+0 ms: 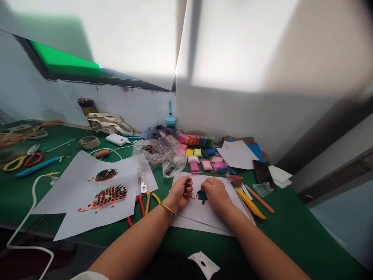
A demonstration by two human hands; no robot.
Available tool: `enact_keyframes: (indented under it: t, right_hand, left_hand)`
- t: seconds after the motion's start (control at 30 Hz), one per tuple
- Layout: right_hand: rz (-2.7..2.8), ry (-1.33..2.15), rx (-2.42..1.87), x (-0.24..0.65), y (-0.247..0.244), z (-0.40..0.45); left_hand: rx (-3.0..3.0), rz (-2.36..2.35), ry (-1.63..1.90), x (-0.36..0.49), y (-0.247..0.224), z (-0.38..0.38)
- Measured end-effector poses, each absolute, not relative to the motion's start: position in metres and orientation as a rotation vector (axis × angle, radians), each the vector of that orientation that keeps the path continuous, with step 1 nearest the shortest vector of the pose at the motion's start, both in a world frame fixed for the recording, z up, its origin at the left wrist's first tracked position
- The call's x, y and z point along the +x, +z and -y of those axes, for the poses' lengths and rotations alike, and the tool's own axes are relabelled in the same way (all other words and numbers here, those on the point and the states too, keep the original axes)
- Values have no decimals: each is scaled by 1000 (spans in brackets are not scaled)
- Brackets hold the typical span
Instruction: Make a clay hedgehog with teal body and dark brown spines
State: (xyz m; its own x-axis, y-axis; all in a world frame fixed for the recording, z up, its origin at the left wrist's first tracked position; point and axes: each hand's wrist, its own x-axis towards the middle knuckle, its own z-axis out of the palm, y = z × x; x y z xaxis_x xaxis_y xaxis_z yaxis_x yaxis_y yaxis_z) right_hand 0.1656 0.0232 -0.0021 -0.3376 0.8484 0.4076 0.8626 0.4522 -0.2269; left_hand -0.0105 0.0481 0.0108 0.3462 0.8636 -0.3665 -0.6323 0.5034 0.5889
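My left hand [181, 192], a gold bangle on its wrist, is curled around a small bunch of dark, seed-like pieces [187, 186]. Beside it, my right hand [214, 191] is bent down over a small hedgehog figure [199, 195] with a dark teal body and a light snout. Its fingertips are pinched together at the figure's back; whatever they hold is hidden. Under both hands lies white paper [186, 212]. On sheets to the left are two finished-looking hedgehogs, a smaller one [105, 175] and a larger pink one [109, 197], both with dark spines and green balls.
Red-and-yellow scissors [143, 196] lie left of my left forearm. A yellow cutter [250, 203] and an orange stick [264, 198] are at the right. Behind the paper sit clay packets [194, 167] and a plastic bag [171, 155]. A white cable [34, 194] hangs over the left edge.
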Motion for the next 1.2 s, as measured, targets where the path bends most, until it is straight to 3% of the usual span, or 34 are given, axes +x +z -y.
enact_keyframes:
  t: [0.87,1.2]
  right_hand:
    - [2209,14,-1471,167,0,-21]
    - [2032,-2,-1227,160,14,-11]
  left_hand:
    - [393,-719,998,-10,11,-47]
    - [517,-731,861,-6,16,-39]
